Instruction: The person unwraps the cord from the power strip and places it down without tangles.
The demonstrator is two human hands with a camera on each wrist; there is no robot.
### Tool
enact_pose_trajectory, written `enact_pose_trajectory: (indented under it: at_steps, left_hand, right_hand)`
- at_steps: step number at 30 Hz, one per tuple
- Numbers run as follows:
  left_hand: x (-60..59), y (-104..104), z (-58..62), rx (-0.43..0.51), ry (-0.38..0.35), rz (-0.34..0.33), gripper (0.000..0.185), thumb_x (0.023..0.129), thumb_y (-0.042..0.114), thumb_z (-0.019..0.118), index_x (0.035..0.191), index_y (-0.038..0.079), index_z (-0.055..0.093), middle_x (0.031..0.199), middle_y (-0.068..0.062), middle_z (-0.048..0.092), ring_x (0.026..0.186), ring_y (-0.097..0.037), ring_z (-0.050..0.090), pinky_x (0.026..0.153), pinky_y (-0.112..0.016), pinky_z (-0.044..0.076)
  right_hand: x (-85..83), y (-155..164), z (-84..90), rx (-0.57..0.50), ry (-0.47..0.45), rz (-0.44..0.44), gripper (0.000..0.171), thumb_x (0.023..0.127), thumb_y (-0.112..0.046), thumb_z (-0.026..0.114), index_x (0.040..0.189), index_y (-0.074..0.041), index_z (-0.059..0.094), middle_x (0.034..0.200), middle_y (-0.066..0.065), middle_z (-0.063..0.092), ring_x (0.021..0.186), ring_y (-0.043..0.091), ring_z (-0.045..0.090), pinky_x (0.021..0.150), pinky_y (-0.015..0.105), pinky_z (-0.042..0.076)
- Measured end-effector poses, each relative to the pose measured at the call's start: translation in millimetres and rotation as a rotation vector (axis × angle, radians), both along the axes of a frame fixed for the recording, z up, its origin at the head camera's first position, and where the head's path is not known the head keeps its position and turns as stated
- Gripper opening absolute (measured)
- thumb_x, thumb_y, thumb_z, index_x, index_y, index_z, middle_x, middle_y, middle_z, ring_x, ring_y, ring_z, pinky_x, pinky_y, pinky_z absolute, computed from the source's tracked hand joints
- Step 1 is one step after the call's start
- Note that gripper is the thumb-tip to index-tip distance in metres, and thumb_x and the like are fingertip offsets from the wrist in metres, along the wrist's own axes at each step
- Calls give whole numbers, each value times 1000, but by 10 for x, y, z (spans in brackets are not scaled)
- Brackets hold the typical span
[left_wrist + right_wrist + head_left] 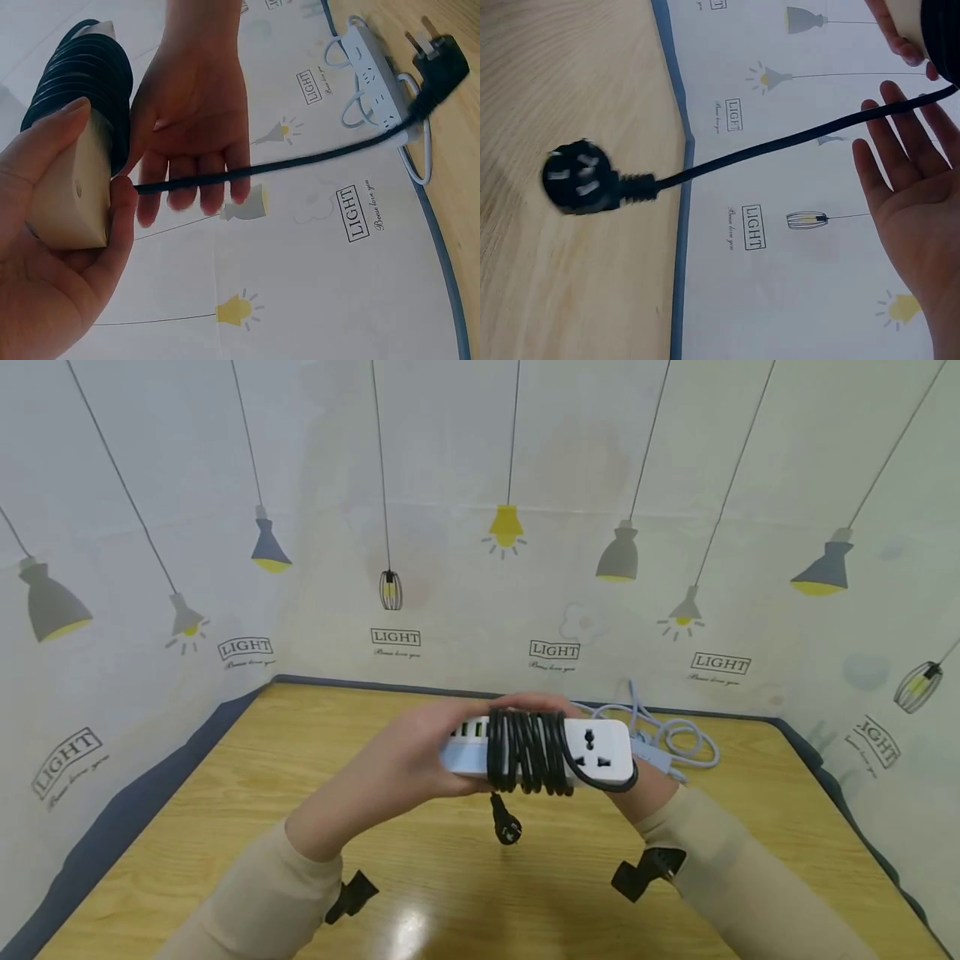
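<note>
My left hand [420, 743] grips one end of a white power strip [611, 739], held up over the table, with the thumb along its side. A black cord [525, 752] is wound in several turns round the strip's middle. Its free end hangs down to a black plug [507, 827] with metal pins. Behind the strip, my right hand [919, 202] has its fingers stretched out, and the cord's free length crosses them in both wrist views. The head view hides most of the right hand behind the strip.
A second white power strip [371, 79] with a pale looped cord [693, 743] lies at the table's back right. The wooden table [247, 760] meets a lamp-printed cloth [450, 552] at the back and sides. Dark blue edging [360, 686] runs along that border.
</note>
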State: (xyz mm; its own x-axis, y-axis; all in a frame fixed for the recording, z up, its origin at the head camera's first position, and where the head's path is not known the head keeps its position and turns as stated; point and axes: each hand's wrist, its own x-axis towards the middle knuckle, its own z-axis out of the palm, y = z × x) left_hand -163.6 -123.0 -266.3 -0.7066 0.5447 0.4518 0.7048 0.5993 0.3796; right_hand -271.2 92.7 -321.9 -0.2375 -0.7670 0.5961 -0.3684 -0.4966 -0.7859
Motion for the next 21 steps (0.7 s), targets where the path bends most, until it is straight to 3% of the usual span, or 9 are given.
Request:
enact_pose_trajectory:
  at_steps: [4, 7, 9, 13, 21]
  left_hand:
    - [13, -13, -13, 6, 13, -26, 75, 67, 18, 91, 131, 0, 56, 115, -7, 64, 98, -17, 60, 85, -32, 51]
    - [24, -19, -17, 12, 24, -45, 76, 68, 18, 90, 132, 0, 55, 116, -8, 64, 100, -18, 61, 86, -32, 51]
    - [30, -19, -26, 13, 35, -56, 75, 67, 18, 91, 131, -1, 56, 115, -8, 65, 99, -18, 61, 85, -31, 51]
    - [45, -16, -57, 0, 45, -59, 72, 67, 18, 91, 128, -2, 58, 113, -9, 66, 97, -18, 62, 83, -31, 51]
    - [33, -16, -149, -44, 55, 1, 64, 69, 17, 90, 123, 0, 60, 113, -8, 67, 98, -20, 63, 83, -34, 52]
  right_hand:
    - [60, 65, 220, 255, -45, -247, 30, 105, -18, 46, 123, -5, 66, 111, -6, 65, 98, 10, 61, 84, 25, 48]
    - [18, 93, 289, 334, 8, -266, 42, 103, -21, 49, 121, 16, 56, 110, 3, 65, 98, 16, 61, 86, 30, 48]
    - [-14, 106, 318, 345, 63, -232, 45, 103, -26, 51, 119, 16, 57, 111, 8, 65, 99, 18, 60, 88, 32, 47]
    - [-23, 132, 386, 360, 129, -179, 32, 103, -19, 51, 115, 7, 65, 111, 11, 63, 101, 22, 58, 90, 35, 46]
    - [53, 201, 504, 379, 143, -251, 24, 101, -10, 52, 115, 4, 66, 104, 8, 62, 90, 26, 54, 81, 39, 48]
